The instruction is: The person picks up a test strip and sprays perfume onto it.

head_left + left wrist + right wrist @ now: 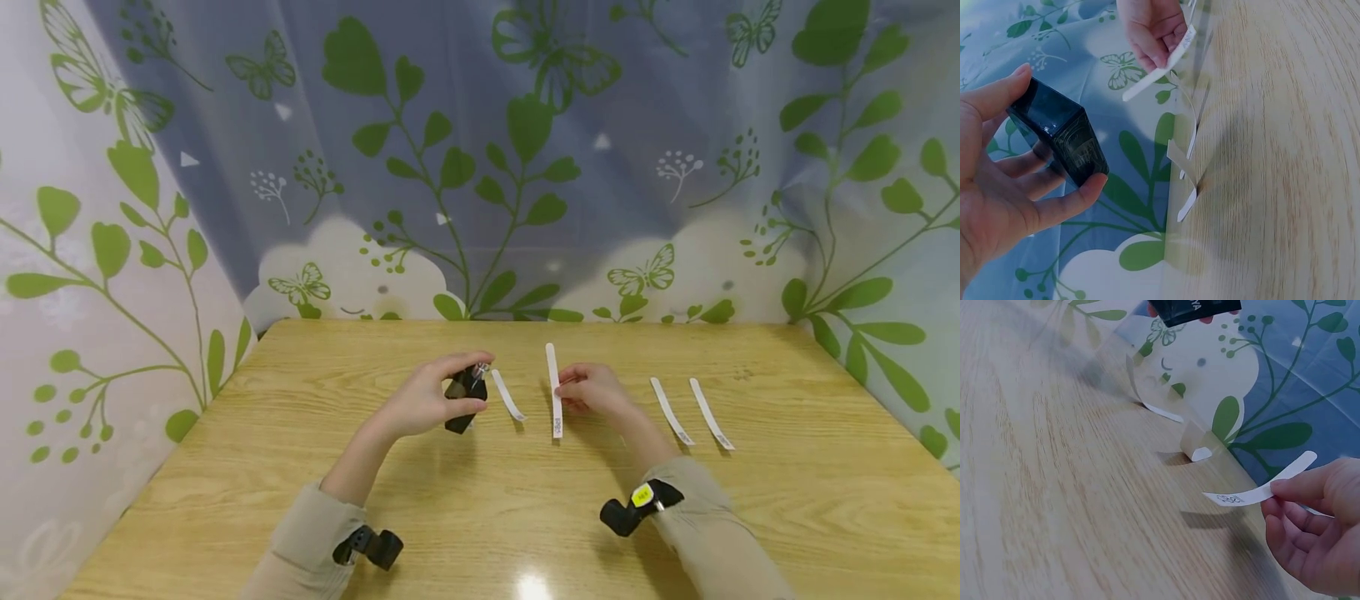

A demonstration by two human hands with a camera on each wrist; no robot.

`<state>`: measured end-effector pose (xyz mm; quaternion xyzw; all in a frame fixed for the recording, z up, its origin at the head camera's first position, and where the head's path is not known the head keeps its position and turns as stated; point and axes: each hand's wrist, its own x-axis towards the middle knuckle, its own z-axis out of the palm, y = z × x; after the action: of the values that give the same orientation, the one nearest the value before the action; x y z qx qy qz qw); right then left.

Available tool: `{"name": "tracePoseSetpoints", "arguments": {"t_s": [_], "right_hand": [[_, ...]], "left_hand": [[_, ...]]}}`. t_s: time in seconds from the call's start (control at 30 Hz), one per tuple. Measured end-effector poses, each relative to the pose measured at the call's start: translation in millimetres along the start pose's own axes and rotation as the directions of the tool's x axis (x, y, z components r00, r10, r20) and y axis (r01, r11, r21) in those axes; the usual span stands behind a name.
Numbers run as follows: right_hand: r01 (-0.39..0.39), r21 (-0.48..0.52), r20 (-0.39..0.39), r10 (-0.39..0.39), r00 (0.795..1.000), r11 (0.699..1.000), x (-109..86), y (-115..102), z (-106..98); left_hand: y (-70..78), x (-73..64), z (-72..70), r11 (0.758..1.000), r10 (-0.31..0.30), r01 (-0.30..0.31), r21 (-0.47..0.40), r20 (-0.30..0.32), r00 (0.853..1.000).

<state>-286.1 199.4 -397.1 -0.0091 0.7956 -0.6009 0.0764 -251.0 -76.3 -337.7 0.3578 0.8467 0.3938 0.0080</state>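
Note:
My left hand grips a dark, angular perfume bottle between thumb and fingers. The bottle is tilted above the table, and its silver spray neck shows near a fingertip. To its right, my right hand pinches a white paper test strip that carries small lettering at its near end. In the right wrist view this strip is raised off the wood and bends slightly. Between the hands lies another curved strip.
Two more curved paper strips, one nearer my right hand and one farther right, lie on the wooden table. A patterned curtain hangs behind the table's back edge and along its sides.

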Motion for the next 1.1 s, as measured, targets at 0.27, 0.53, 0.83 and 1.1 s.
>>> {"name": "tracePoseSetpoints", "arguments": {"t_s": [0.27, 0.53, 0.83, 1.1], "right_hand": [[-0.031, -0.089, -0.035, 0.028, 0.999, 0.996, 8.7, 10.6, 10.2], [-0.043, -0.122, -0.111, 0.03, 0.993, 0.992, 14.0, 12.0, 11.7], [0.0, -0.199, -0.126, -0.026, 0.992, 0.98, 19.8, 17.2, 13.6], [0.033, -0.367, -0.125, -0.085, 0.988, 0.93, 19.5, 15.7, 16.5]], "left_hand": [[-4.0, -1.0, 4.7, 1.0, 0.017, -0.017, -0.003, 0.02, 1.0], [-3.2, 0.3, 4.3, 1.0, 0.007, -0.007, -0.02, 0.02, 1.0], [-3.7, 1.0, 4.0, 1.0, -0.006, 0.007, -0.024, 0.029, 1.0], [-4.5, 2.0, 5.5, 1.0, -0.015, 0.015, -0.01, 0.031, 0.999]]}}
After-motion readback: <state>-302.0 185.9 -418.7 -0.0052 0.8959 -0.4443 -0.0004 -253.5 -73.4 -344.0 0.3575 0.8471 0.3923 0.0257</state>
